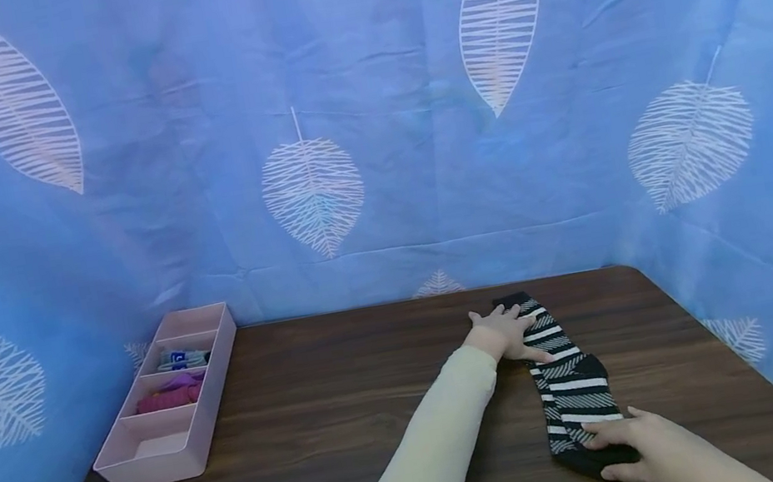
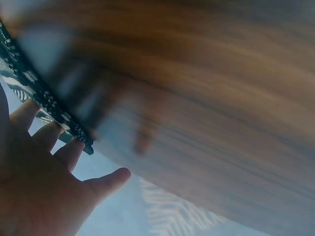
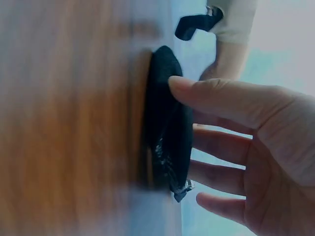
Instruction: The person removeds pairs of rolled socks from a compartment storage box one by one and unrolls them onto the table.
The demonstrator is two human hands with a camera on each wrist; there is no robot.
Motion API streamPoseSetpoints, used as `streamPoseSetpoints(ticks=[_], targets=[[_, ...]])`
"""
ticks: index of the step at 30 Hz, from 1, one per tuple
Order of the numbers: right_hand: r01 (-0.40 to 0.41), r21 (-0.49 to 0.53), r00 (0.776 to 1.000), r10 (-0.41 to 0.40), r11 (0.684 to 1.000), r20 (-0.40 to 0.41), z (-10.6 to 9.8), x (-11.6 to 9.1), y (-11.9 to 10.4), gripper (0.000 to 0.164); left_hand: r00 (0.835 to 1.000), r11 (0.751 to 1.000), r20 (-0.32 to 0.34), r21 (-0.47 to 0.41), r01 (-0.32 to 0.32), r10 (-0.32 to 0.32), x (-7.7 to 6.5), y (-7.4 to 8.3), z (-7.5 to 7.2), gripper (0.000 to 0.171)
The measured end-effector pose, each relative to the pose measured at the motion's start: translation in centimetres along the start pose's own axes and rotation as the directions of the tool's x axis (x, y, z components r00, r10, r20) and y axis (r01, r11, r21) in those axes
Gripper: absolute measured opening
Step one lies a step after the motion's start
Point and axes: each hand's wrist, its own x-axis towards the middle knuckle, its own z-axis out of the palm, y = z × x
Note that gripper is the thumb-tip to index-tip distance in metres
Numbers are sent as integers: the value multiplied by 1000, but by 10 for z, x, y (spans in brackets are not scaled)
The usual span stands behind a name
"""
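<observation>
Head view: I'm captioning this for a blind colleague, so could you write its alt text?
A person's left hand and right hand touch the far and near parts of a black-and-white striped sock on a dark wooden table. At the left stands a pink divided tray; behind hangs a blue leaf-patterned cloth.

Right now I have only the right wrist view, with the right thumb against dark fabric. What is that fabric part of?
Observer: The head view shows it is the black near end of a black-and-white striped sock lying lengthwise on the wooden table.
Operator: Good. I only catch some of the left arm up top. Where is the left hand?
Observer: The left hand is at the far part of that sock, palm down, with its fingers spread and reaching over the fabric.
</observation>
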Motion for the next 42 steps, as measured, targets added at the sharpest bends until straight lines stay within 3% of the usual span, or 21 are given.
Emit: streamPoseSetpoints(ticks=[4,10,16,19,28,35,38,42], targets=[[-37,5,999,37,999,-9,-8,-5,12,34,1000,1000,6,-4,-2,2,11,12,-4,78],[-98,16,994,99,995,-43,-15,-12,25,28,999,999,42,27,29,-30,38,34,-9,78],[-180,18,981,181,983,-69,-19,-21,37,22,999,998,44,56,22,-25,47,55,-15,80],[-239,24,967,240,971,-83,-21,-24,43,18,999,998,28,57,25,-26,47,63,-18,79],[-419,112,904,425,901,-39,-24,-36,59,25,997,998,56,45,44,-46,78,93,-10,78],[-448,108,887,456,888,-74,-31,-54,79,23,999,998,25,57,39,-40,85,115,-18,79],[-459,113,880,469,881,-78,-32,-61,88,25,998,997,49,58,47,-49,93,126,-17,79],[-501,130,855,512,856,-79,-29,-70,98,28,996,998,76,35,49,-51,105,136,-14,80]])
